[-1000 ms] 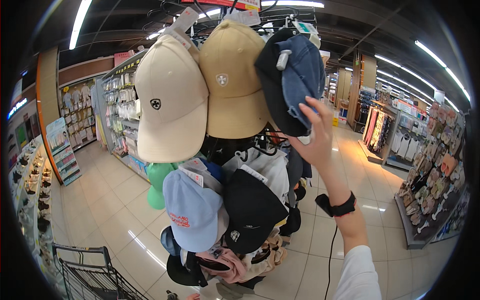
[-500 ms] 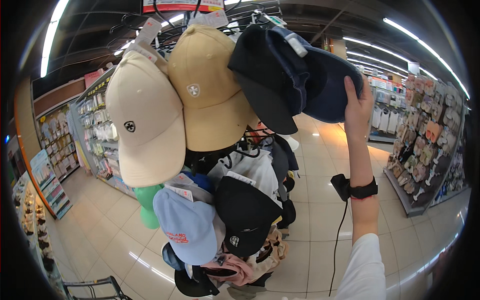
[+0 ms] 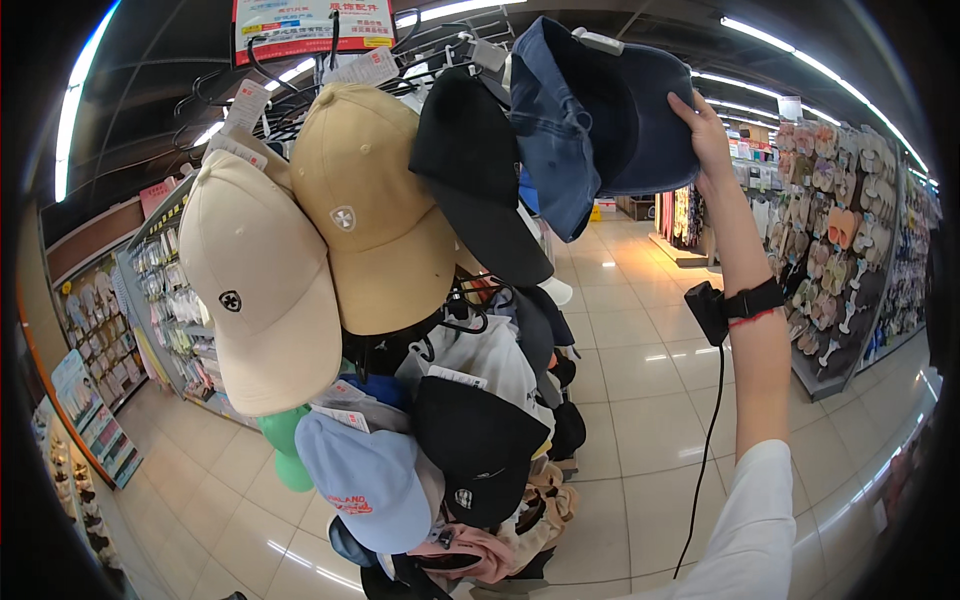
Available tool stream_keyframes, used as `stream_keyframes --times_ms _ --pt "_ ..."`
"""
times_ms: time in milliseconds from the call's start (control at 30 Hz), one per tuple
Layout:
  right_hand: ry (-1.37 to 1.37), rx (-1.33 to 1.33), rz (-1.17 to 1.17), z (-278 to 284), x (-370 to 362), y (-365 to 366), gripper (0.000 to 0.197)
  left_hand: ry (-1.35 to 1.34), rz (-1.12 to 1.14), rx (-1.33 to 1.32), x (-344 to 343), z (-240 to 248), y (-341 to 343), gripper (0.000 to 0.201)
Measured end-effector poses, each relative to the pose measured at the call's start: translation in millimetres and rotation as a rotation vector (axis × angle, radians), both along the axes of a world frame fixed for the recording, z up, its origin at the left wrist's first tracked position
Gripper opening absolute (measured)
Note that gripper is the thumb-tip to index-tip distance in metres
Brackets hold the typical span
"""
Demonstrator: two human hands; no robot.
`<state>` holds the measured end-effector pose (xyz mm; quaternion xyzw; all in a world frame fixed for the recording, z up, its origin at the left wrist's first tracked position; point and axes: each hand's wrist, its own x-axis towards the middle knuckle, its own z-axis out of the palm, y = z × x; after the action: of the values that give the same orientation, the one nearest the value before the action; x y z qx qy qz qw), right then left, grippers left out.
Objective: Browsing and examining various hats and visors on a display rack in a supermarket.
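Observation:
My right hand (image 3: 705, 135) grips the brim of a navy denim cap (image 3: 640, 130), thumb on the underside of the brim. The cap is held up at the upper right of the cap rack, its inside partly turned toward me and a white tag at its top. Just left of it hangs a black cap (image 3: 470, 170). Beyond that are a tan cap (image 3: 375, 200) with a small shield emblem and a cream cap (image 3: 262, 280) with a dark emblem. A black strap with a small box and cable circles my right wrist. My left hand is out of view.
Lower on the rack hang a light blue cap (image 3: 365, 480), a black cap (image 3: 475, 450), a green cap (image 3: 287, 445) and pink cloth items (image 3: 465, 552). A red-and-white sign (image 3: 315, 28) tops the rack. Slippers fill a display (image 3: 840, 230) at right; packaged goods line shelves at left.
My right hand has lifted the navy cap slightly up and left, away from the black cap, and turned it so more of its blue denim side shows. The view has shifted too.

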<state>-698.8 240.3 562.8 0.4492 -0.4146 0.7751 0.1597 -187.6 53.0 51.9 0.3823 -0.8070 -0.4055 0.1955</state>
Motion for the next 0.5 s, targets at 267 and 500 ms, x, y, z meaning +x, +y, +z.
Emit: stream_keyframes --times_ms 267,500 --pt "0.063 0.000 -0.015 -20.4 1.6 -16.6 0.025 -0.006 0.010 0.016 -7.9 1.5 14.2 0.025" --pt "0.499 0.260 -0.137 -60.9 34.2 -38.2 0.027 -0.033 0.059 0.056 -22.2 9.2 26.8 0.027"
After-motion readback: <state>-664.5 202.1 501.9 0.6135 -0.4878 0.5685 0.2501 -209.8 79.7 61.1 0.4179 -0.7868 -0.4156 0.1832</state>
